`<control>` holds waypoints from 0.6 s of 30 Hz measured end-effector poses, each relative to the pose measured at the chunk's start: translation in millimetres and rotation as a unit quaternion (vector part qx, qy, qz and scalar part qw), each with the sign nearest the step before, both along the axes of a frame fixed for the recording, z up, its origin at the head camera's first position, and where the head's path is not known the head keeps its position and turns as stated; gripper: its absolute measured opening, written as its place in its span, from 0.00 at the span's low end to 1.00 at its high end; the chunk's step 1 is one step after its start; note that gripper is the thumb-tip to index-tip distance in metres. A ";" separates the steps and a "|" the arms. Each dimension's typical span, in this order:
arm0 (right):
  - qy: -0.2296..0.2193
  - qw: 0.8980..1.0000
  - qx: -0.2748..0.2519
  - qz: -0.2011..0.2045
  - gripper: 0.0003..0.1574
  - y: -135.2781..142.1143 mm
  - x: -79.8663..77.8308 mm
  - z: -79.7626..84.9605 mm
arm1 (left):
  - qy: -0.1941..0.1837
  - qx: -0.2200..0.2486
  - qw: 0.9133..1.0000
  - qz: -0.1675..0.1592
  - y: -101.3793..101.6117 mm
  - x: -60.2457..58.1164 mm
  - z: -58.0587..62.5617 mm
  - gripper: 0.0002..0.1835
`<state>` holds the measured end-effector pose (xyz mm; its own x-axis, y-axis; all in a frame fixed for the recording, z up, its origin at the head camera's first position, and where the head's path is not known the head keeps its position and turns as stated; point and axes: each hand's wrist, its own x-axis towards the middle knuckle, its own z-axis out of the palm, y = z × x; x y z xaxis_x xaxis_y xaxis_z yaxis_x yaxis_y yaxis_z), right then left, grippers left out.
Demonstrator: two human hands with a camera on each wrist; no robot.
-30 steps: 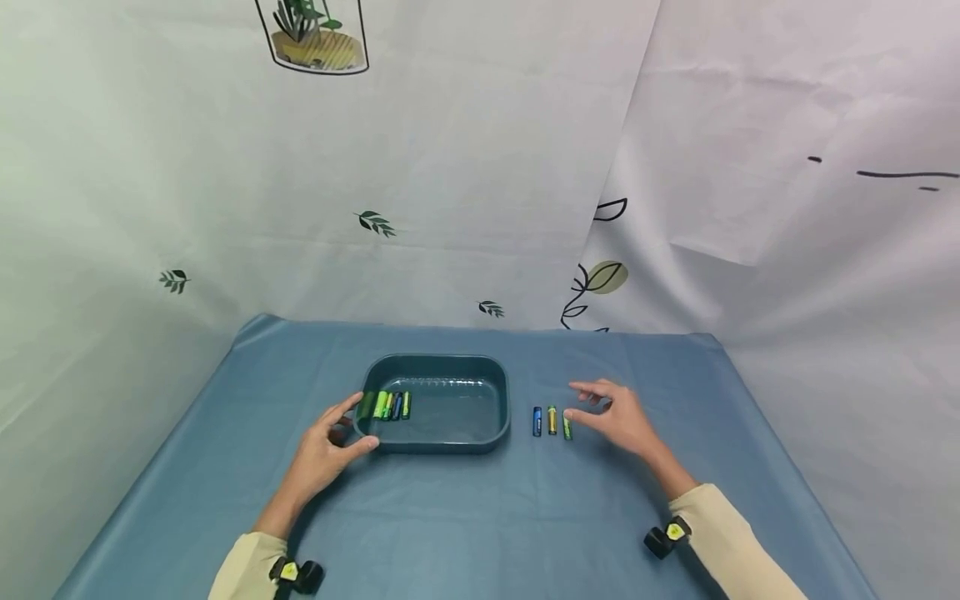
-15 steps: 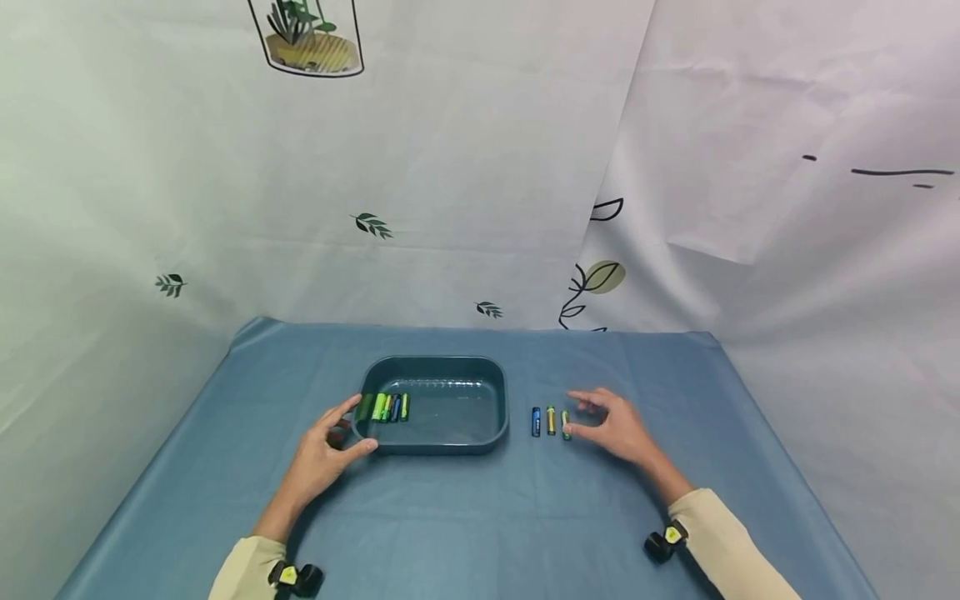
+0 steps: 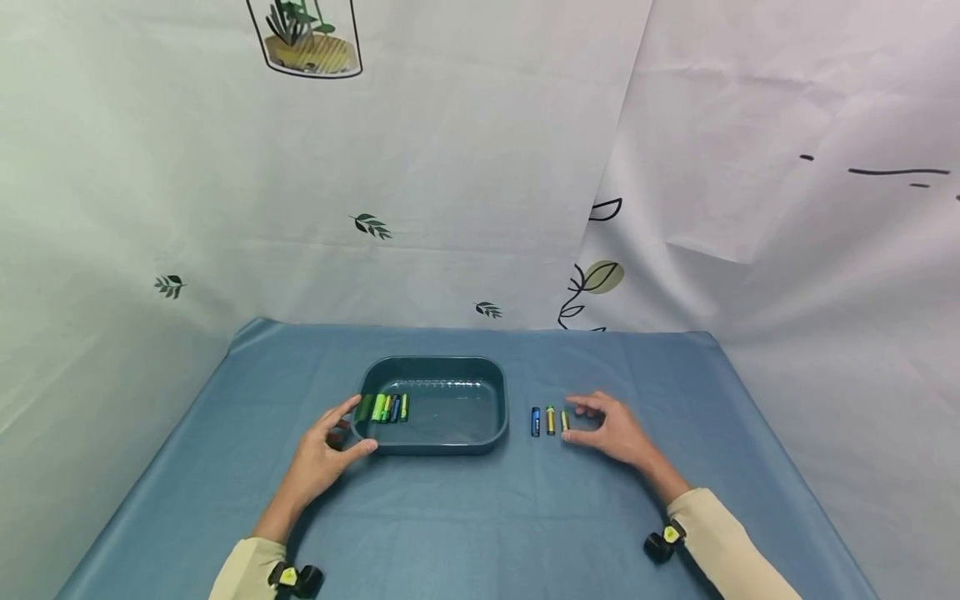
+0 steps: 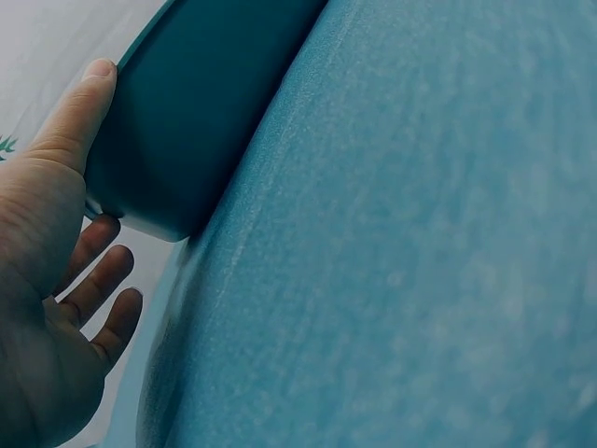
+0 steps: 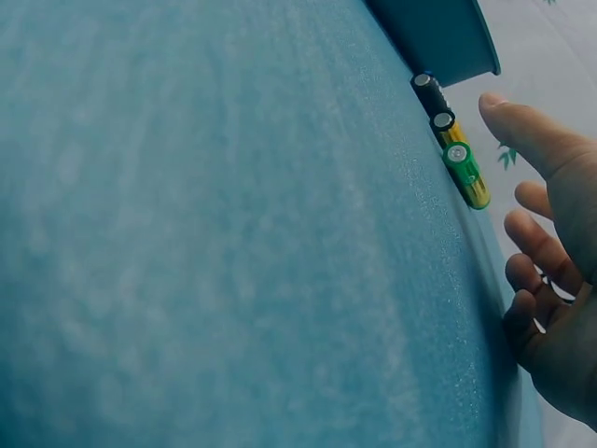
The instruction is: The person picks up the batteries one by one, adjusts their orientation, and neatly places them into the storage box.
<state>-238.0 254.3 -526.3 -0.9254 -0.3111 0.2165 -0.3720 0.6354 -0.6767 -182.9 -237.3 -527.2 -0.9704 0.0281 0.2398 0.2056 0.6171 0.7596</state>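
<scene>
- Where the left hand (image 3: 315, 458) meets the left end of the tray (image 3: 457, 412), the thumb lies at the near rim and the index finger reaches the left side; the grip is loose, with the thumb straight and the other fingers relaxed, none clasped round it.
- The right hand (image 3: 617, 431) is released and grasps nothing: its thumb points forward and its fingers are loosely bent beside the green battery (image 3: 566, 418). In the head view the thumb tip overlaps that battery's near end; the right wrist view shows a gap between them.
- The green battery is the rightmost of three lying on the cloth (image 3: 465, 533) to the right of the tray. The yellow battery (image 3: 551, 421) lies in the middle and the blue battery (image 3: 536, 422) nearest the tray, roughly parallel and slightly apart; the right wrist view shows their round ends.
- Inside the tray, at its left end, four batteries (image 3: 387, 408) lie side by side, light green, green and dark blue among them.
- Both wrists carry black cameras (image 3: 308, 581) below pale sleeves (image 3: 735, 542).
- Behind the cloth hangs a white backdrop (image 3: 465, 150) printed with leaves.
</scene>
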 end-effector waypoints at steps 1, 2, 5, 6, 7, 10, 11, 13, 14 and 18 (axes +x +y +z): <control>-0.001 1.000 0.001 0.000 0.39 0.3 0.0 -0.4 | 0.000 0.001 1.000 0.000 0.3 0.1 -0.1 0.44; -0.001 1.000 0.003 0.001 0.39 0.5 0.0 -0.7 | 0.000 0.001 1.000 0.001 0.6 0.2 -0.2 0.44; -0.002 1.000 0.010 0.004 0.39 0.6 -0.1 -1.1 | -0.003 0.001 1.000 0.001 0.9 0.8 0.3 0.44; -0.001 1.000 0.014 0.005 0.39 0.8 -0.2 -1.4 | -0.004 0.001 1.000 0.002 0.9 1.0 0.5 0.44; -0.002 1.000 0.017 0.006 0.39 0.8 -0.2 -1.4 | -0.006 0.001 1.000 0.002 0.9 1.3 0.7 0.44; -0.006 1.000 0.024 0.011 0.39 0.9 -0.6 -1.7 | -0.008 0.002 1.000 0.003 0.9 1.8 1.2 0.44; -0.007 1.000 0.025 0.012 0.39 1.0 -0.7 -1.8 | -0.008 0.002 1.000 0.003 0.9 1.9 1.2 0.44; -0.010 1.000 0.026 0.015 0.38 1.0 -0.8 -2.1 | -0.007 0.002 1.000 0.004 0.8 1.9 1.2 0.44; -0.009 0.999 0.027 0.016 0.38 1.0 -0.9 -2.3 | -0.007 0.002 1.000 0.005 0.8 1.8 1.1 0.44; -0.007 0.999 0.033 0.018 0.38 0.7 -0.8 -2.5 | -0.005 0.002 1.000 0.005 0.4 1.2 0.4 0.44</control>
